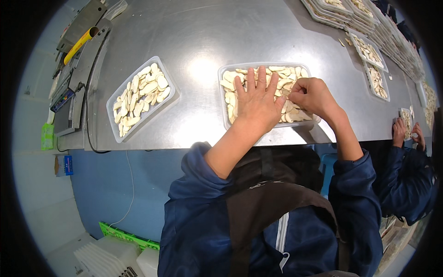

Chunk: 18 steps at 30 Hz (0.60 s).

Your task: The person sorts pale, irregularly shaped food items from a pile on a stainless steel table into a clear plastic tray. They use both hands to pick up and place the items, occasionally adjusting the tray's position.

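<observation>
A clear plastic tray filled with pale slices, which look like dried mushroom, lies in front of me on the steel table. My left hand rests palm down over the slices, its fingers spread and holding nothing. At the tray's right side, my right hand has thumb and forefinger brought together low over the slices; whether a slice is pinched between them is hidden. Further left, a second plastic tray sits at a slant, with similar slices loosely spread inside and part of its bottom showing.
Filled trays are stacked at the far right, with some loose slices beside them. A co-worker's hands hold a small tray there. On the left stand a metal machine with a black cable and a yellow tube. The steel table's front edge runs before me.
</observation>
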Available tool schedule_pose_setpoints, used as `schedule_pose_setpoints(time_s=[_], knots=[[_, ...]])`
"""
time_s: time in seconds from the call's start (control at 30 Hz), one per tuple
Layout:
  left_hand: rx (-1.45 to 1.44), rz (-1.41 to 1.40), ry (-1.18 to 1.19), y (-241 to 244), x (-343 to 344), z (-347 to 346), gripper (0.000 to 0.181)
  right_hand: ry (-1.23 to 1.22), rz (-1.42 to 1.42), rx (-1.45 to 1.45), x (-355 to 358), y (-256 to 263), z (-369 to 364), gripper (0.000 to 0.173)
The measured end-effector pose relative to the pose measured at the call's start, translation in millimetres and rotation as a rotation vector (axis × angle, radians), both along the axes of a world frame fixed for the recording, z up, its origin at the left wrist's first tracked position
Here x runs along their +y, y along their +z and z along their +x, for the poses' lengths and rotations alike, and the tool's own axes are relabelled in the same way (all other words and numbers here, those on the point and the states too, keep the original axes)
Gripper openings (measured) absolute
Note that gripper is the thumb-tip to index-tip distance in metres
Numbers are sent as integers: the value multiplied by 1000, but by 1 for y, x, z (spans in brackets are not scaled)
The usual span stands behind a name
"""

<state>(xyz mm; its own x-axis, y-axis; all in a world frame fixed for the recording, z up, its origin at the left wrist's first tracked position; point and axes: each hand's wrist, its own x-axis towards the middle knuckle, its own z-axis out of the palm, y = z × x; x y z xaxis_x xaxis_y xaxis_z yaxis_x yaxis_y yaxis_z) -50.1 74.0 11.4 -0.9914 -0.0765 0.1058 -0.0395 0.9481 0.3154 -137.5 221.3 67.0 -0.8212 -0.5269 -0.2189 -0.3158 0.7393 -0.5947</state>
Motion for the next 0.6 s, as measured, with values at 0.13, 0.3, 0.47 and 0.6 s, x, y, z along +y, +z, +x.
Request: schedule_pose_setpoints(time_s=[0.13, 0.3, 0.47, 0.6], knots=[[50, 43, 3, -2, 1, 0, 61, -83, -218, -129, 14, 14, -6, 17], [-33, 25, -63, 10, 4, 6, 62, -203, -329, -126, 37, 22, -15, 15], [124, 31, -12, 16, -7, 15, 57, -165, -359, -121, 46, 11, -13, 12], [374, 369, 255, 31, -54, 42, 47, -189, -421, -218, 53, 16, -17, 8]])
